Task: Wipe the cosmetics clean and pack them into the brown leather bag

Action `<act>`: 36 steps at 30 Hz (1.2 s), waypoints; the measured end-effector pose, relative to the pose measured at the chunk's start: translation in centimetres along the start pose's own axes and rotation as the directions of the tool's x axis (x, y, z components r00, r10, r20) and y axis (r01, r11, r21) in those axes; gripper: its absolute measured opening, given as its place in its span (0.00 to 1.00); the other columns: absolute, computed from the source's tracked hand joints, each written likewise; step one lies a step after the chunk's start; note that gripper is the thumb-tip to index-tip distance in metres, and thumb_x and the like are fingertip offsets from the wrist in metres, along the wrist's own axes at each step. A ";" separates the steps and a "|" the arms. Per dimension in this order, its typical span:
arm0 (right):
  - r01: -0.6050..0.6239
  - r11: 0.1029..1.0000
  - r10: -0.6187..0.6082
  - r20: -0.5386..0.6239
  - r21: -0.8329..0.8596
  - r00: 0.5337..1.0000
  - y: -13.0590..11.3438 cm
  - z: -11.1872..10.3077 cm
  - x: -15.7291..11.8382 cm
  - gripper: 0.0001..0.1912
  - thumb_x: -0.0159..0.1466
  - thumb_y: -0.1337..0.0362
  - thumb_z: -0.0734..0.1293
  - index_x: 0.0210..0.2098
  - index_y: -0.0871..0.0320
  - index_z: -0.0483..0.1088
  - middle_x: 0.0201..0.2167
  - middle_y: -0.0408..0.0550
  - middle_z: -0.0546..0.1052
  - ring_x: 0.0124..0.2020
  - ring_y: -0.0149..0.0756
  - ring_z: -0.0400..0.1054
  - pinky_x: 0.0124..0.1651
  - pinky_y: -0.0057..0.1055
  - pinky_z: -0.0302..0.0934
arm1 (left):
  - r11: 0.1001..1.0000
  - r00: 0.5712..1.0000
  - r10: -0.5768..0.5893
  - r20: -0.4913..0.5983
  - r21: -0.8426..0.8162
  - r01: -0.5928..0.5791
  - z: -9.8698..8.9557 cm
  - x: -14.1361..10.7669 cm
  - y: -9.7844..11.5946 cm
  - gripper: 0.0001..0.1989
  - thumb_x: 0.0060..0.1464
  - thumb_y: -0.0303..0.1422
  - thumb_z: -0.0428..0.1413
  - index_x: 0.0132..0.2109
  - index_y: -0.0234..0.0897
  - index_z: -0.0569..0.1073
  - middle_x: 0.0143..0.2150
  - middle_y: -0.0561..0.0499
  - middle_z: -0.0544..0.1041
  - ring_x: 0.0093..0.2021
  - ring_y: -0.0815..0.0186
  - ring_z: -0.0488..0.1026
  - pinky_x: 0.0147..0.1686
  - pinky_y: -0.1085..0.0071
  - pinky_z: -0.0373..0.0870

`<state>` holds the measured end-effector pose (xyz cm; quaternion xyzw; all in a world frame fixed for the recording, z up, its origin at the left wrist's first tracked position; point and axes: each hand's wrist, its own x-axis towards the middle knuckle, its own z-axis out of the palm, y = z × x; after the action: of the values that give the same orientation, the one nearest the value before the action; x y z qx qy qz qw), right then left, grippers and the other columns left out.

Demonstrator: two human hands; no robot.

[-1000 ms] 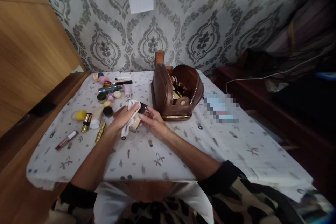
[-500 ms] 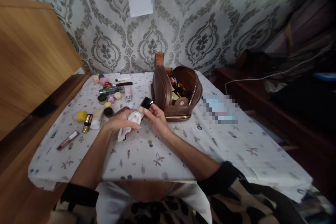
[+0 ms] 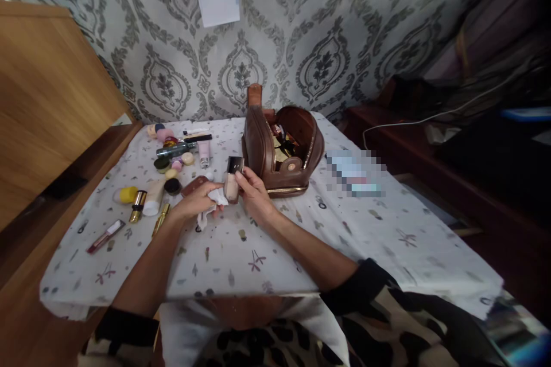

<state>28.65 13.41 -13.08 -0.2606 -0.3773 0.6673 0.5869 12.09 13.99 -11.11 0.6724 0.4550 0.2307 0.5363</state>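
My right hand [image 3: 255, 192] grips a small bottle [image 3: 231, 188] of beige liquid by its black cap, holding it upright over the table. Just left of the bottle, my left hand [image 3: 197, 202] is closed on a crumpled white cloth [image 3: 209, 211], its fingertips close to the glass. Behind my left hand lies a brown case [image 3: 194, 185], partly covered. An open brown leather bag [image 3: 275, 161] with items inside stands right behind the bottle.
Tubes, jars and bottles, among them a pink tube [image 3: 204, 153] and a lip gloss [image 3: 106, 236], lie on the patterned tablecloth [image 3: 267, 258] at left. A pixelated object [image 3: 356, 173] lies right of the bag. A wooden panel [image 3: 51, 103] stands at far left.
The bottle has turned upright, and the white cloth has come away from it in my left hand. The camera view has shifted slightly.
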 end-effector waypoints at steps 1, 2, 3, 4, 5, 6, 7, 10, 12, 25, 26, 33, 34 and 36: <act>-0.001 1.000 0.001 -0.011 -0.008 1.000 0.0 0.0 0.0 0.23 0.52 0.47 0.75 0.38 0.55 0.68 0.30 0.40 0.70 0.29 0.29 0.62 0.31 0.25 0.61 | 1.000 0.999 -0.007 -0.044 0.010 0.008 0.0 0.1 0.0 0.05 0.40 0.27 0.53 0.28 0.36 0.73 0.21 0.56 0.72 0.17 0.72 0.66 0.17 0.77 0.57; -0.006 1.000 0.005 -0.024 -0.022 1.000 0.1 -0.1 0.0 0.24 0.52 0.47 0.75 0.39 0.54 0.68 0.30 0.40 0.70 0.29 0.29 0.63 0.30 0.25 0.61 | 1.000 0.995 -0.006 -0.104 0.009 0.007 0.1 0.1 0.0 0.05 0.41 0.27 0.54 0.29 0.37 0.73 0.19 0.57 0.70 0.16 0.73 0.64 0.16 0.78 0.55; -0.014 0.999 0.013 -0.036 -0.038 0.999 0.2 -0.2 0.0 0.25 0.52 0.46 0.75 0.41 0.53 0.68 0.30 0.40 0.70 0.28 0.29 0.63 0.30 0.25 0.61 | 1.000 0.985 0.003 -0.172 -0.008 -0.005 0.1 0.2 0.0 0.04 0.43 0.29 0.55 0.30 0.37 0.72 0.17 0.59 0.68 0.14 0.74 0.61 0.16 0.78 0.52; -0.027 0.998 0.025 -0.041 -0.058 0.999 0.3 -0.3 0.0 0.25 0.52 0.46 0.75 0.42 0.53 0.68 0.30 0.40 0.70 0.28 0.29 0.63 0.29 0.25 0.62 | 0.999 0.971 0.014 -0.240 -0.040 -0.024 0.1 0.3 0.1 0.04 0.45 0.31 0.56 0.32 0.37 0.72 0.16 0.60 0.65 0.13 0.75 0.58 0.15 0.79 0.50; -0.041 0.996 0.038 -0.037 -0.082 0.999 0.5 -0.3 0.0 0.26 0.53 0.46 0.74 0.43 0.53 0.69 0.30 0.40 0.69 0.27 0.29 0.64 0.28 0.26 0.62 | 0.995 0.952 0.023 -0.304 -0.083 -0.051 0.1 0.4 0.1 0.06 0.47 0.34 0.58 0.33 0.37 0.71 0.16 0.61 0.63 0.13 0.76 0.56 0.14 0.79 0.48; -0.054 0.992 0.052 -0.026 -0.111 0.998 0.6 -0.4 -0.1 0.26 0.53 0.45 0.74 0.44 0.53 0.69 0.30 0.40 0.69 0.27 0.30 0.64 0.28 0.27 0.63 | 0.988 0.932 0.029 -0.361 -0.133 -0.082 0.0 0.4 0.2 0.09 0.48 0.37 0.59 0.34 0.37 0.71 0.16 0.62 0.61 0.12 0.77 0.54 0.14 0.79 0.46; -0.064 0.987 0.064 -0.009 -0.144 0.998 0.8 -0.4 -0.1 0.26 0.54 0.45 0.73 0.45 0.53 0.70 0.30 0.40 0.69 0.27 0.30 0.64 0.28 0.27 0.63 | 0.976 0.915 0.032 -0.403 -0.184 -0.115 -0.1 0.4 0.2 0.13 0.49 0.42 0.60 0.35 0.37 0.71 0.17 0.61 0.61 0.13 0.77 0.54 0.13 0.79 0.45; -0.017 0.961 0.032 0.048 -0.275 0.998 1.3 -0.5 -0.3 0.25 0.56 0.45 0.72 0.46 0.55 0.72 0.28 0.41 0.71 0.27 0.31 0.65 0.29 0.28 0.62 | 0.945 0.896 0.031 -0.443 -0.280 -0.171 -0.2 0.4 0.4 0.23 0.48 0.52 0.61 0.39 0.35 0.73 0.21 0.58 0.66 0.16 0.76 0.59 0.13 0.80 0.48; 0.045 0.939 -0.019 0.082 -0.340 0.996 1.5 -0.5 -0.3 0.24 0.56 0.46 0.71 0.44 0.57 0.74 0.29 0.42 0.72 0.29 0.31 0.65 0.30 0.27 0.61 | 0.945 0.892 0.015 -0.451 -0.286 -0.160 -0.3 0.3 0.6 0.27 0.44 0.53 0.64 0.41 0.34 0.74 0.23 0.55 0.70 0.19 0.74 0.63 0.14 0.80 0.52; -0.027 0.913 0.040 0.023 -0.407 0.999 1.2 -0.4 -0.3 0.21 0.52 0.49 0.73 0.33 0.61 0.74 0.21 0.39 0.68 0.23 0.27 0.58 0.26 0.26 0.51 | 0.927 0.778 -0.066 -0.625 -0.327 -0.183 0.5 1.2 0.0 0.20 0.42 0.47 0.65 0.32 0.35 0.71 0.18 0.57 0.68 0.15 0.75 0.60 0.13 0.79 0.51; -0.024 0.909 0.035 0.019 -0.417 0.999 1.2 -0.4 -0.3 0.20 0.52 0.49 0.73 0.32 0.61 0.74 0.21 0.39 0.68 0.22 0.27 0.57 0.26 0.26 0.50 | 0.924 0.774 -0.070 -0.629 -0.333 -0.187 0.3 1.2 0.0 0.20 0.43 0.47 0.65 0.32 0.35 0.71 0.18 0.57 0.68 0.15 0.75 0.60 0.13 0.79 0.50; -0.027 0.902 0.038 0.017 -0.431 0.999 1.2 -0.3 -0.3 0.19 0.52 0.50 0.73 0.30 0.61 0.73 0.20 0.39 0.68 0.22 0.27 0.56 0.25 0.26 0.50 | 0.907 0.799 -0.073 -0.597 -0.372 -0.195 -0.4 1.0 -0.1 0.19 0.44 0.47 0.64 0.32 0.36 0.69 0.17 0.57 0.69 0.13 0.75 0.60 0.12 0.78 0.48; -0.022 0.903 0.034 0.019 -0.429 0.999 1.2 -0.3 -0.3 0.19 0.52 0.51 0.73 0.30 0.61 0.73 0.20 0.39 0.68 0.22 0.27 0.57 0.26 0.26 0.50 | 0.909 0.806 -0.077 -0.587 -0.373 -0.185 -0.3 1.0 -0.1 0.19 0.45 0.47 0.64 0.32 0.36 0.69 0.17 0.57 0.69 0.13 0.75 0.58 0.12 0.78 0.48; -0.017 0.904 0.028 0.020 -0.428 0.999 1.2 -0.4 -0.3 0.18 0.52 0.51 0.73 0.31 0.61 0.74 0.21 0.39 0.68 0.23 0.27 0.57 0.26 0.25 0.51 | 0.915 0.812 -0.085 -0.577 -0.369 -0.166 -0.1 0.9 0.0 0.19 0.44 0.46 0.64 0.32 0.36 0.70 0.17 0.57 0.68 0.13 0.76 0.58 0.12 0.78 0.49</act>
<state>28.29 13.19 -14.31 -0.3786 -0.5189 0.5785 0.5028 12.47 14.80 -11.20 0.4542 0.5250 0.5249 0.4926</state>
